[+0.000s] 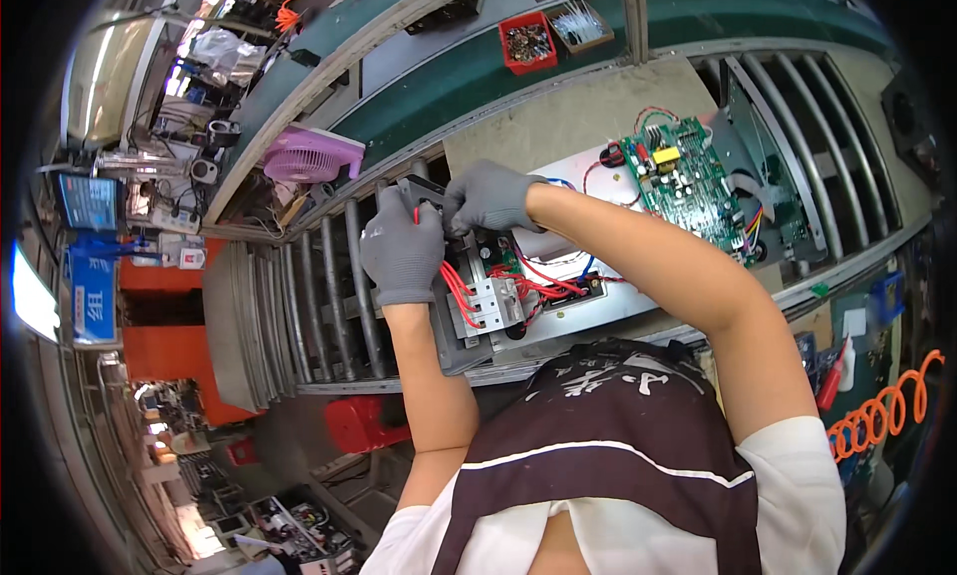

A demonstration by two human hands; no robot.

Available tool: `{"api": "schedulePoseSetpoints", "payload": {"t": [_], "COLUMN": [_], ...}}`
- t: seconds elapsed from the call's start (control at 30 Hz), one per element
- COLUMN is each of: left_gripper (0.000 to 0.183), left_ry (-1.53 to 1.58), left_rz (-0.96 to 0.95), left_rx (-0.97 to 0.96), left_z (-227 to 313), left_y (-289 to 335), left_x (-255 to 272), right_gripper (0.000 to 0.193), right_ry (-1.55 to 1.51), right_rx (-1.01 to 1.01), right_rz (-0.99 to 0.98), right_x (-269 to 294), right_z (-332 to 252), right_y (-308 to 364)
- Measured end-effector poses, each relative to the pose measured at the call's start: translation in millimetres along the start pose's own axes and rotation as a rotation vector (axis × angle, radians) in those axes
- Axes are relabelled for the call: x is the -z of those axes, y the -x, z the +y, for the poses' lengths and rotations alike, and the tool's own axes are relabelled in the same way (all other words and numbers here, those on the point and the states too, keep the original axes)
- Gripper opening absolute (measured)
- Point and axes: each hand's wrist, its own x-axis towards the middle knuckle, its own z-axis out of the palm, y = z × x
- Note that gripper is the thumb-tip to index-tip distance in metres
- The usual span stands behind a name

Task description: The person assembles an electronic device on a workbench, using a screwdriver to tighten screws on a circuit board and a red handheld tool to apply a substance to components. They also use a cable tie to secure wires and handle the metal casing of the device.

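Apparently, the left hand (404,248) grasps a red wire (417,215); the right hand (488,198) curls beside it, its grip hidden. Wires (457,286) at the left hand's five o'clock look light and bendy, best held by insulation; the board (688,181), at the right's three o'clock, looks fragile, best edge-held. White writing marks the apron (608,431).

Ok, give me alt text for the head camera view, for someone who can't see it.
A person's gray-gloved left hand and right hand are close together over the left end of an open electronics unit, near red wires. A green circuit board sits to the right; rollers and a purple fan show at left.
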Motion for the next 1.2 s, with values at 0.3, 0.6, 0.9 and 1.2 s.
{"api": "schedulePoseSetpoints", "payload": {"t": [0.3, 0.6, 0.9, 1.2], "left_gripper": [0.033, 0.029, 0.039, 0.025], "left_ry": [-0.017, -0.039, 0.148, 0.132], "left_rz": [-0.005, 0.102, 0.083, 0.032], "left_rx": [0.026, -0.083, -0.031, 0.051], "left_z": [6.5, -0.9, 7.4, -1.7], "left_y": [4.8, 2.5, -2.8, 11.3], "left_x": [3.8, -11.2, -4.5, -5.8], "right_gripper": [0.017, 0.012, 0.021, 0.029], "right_ry": [0.073, 0.287, 0.620, 0.558], "right_rx": [0.059, 0.078, 0.164, 0.045], "right_rz": [0.043, 0.204, 0.355, 0.303], "right_x": [-3.6, -7.1, -20.5, -36.5], "right_z": [0.3, 5.7, -5.3, -6.3], "right_y": [-5.7, 0.6, 21.0, 18.6]}}
